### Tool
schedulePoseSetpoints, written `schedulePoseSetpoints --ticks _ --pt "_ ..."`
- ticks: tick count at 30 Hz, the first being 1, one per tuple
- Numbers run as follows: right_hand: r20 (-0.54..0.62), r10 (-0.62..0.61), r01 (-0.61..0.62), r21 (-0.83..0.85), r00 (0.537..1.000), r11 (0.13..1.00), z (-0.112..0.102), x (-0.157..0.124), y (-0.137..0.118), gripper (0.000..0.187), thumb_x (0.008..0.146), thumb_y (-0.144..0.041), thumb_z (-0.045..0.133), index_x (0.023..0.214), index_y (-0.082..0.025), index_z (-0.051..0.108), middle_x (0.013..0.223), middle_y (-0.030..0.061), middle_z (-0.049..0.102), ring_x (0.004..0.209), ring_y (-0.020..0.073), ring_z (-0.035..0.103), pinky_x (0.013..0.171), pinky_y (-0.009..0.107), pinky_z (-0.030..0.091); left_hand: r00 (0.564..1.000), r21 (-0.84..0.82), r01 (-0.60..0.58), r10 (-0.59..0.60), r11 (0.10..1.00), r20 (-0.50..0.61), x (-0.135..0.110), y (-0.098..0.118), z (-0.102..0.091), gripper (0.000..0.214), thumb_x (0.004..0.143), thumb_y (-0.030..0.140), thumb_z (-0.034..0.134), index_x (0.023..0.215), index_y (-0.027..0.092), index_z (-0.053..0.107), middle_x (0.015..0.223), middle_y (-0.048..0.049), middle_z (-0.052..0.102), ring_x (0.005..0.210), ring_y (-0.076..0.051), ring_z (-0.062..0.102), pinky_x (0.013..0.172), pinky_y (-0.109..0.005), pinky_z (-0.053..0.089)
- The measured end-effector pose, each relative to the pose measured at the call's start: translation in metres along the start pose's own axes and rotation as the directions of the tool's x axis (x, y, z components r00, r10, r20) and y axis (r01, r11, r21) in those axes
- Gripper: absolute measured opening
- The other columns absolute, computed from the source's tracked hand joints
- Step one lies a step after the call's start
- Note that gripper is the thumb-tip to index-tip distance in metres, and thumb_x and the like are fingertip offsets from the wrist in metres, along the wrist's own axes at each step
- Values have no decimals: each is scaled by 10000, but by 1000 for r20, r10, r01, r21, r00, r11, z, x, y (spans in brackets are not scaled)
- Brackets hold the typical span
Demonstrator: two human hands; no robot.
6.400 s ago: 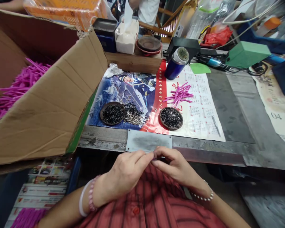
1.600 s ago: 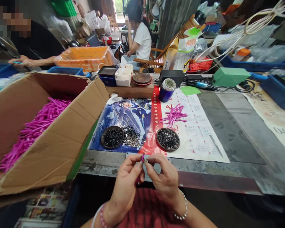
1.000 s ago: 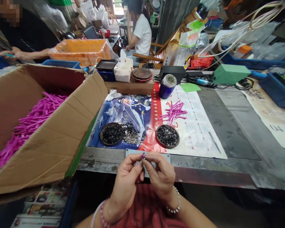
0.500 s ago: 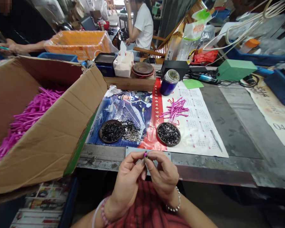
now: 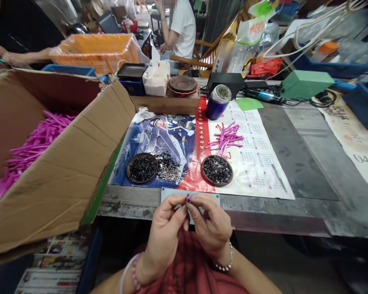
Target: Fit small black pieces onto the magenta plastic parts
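My left hand (image 5: 168, 226) and my right hand (image 5: 211, 222) meet fingertip to fingertip at the table's front edge. Between them they pinch a small purple stick (image 5: 187, 199), mostly hidden, with something dark at its end. Beyond the hands, a round dish of small dark pins (image 5: 217, 170) stands on the calendar poster. Another dish of black pins (image 5: 141, 168) is to its left, beside a loose scatter of tiny metal rings (image 5: 171, 169). A loose pile of purple sticks (image 5: 226, 139) lies behind the right dish.
A large cardboard box (image 5: 64, 163) of purple sticks fills the left side. Behind the poster (image 5: 257, 163) stand a blue tin (image 5: 217, 104), a tissue pack (image 5: 156, 77) and a green box (image 5: 306, 84). Other people sit at the far left and the back.
The view has shifted slightly, so the table things appear a little higher and further left. Both hands keep the same pinch on the purple stick.
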State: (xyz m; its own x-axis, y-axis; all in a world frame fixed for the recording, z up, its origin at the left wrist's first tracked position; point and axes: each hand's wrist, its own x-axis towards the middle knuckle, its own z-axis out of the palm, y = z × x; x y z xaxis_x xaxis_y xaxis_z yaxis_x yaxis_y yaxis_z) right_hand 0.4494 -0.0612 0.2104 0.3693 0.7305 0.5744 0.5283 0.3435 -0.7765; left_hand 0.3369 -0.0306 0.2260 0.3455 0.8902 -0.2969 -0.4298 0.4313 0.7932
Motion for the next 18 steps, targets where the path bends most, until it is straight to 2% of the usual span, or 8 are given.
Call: schedulePoseSetpoints --ticks 5,12,18 --pt "-13 38 -38 -3 999 999 0 -2 0 151 924 -104 648 1029 -210 670 909 33 748 824 159 728 762 245 607 998 40 -56 56 998 21 1 -4 -1 119 838 285 791 946 240 772 767 23 631 556 -33 527 547 -123 475" --pt "-77 212 -210 36 974 977 9 -3 -7 104 912 -117 660 939 -214 688 844 7 750 749 144 729 707 218 606 991 102 -132 130 986 33 2 -9 -4 93 897 274 723 983 251 750 856 17 622 581 -37 519 549 -130 469" --pt "-99 310 -300 99 946 949 15 -1 -12 79 912 -145 667 920 -207 716 813 15 755 715 145 724 672 220 595 987 138 -156 159 978 -6 0 -9 -5 85 902 288 714 966 236 736 888 2 632 592 -49 516 549 -147 466"
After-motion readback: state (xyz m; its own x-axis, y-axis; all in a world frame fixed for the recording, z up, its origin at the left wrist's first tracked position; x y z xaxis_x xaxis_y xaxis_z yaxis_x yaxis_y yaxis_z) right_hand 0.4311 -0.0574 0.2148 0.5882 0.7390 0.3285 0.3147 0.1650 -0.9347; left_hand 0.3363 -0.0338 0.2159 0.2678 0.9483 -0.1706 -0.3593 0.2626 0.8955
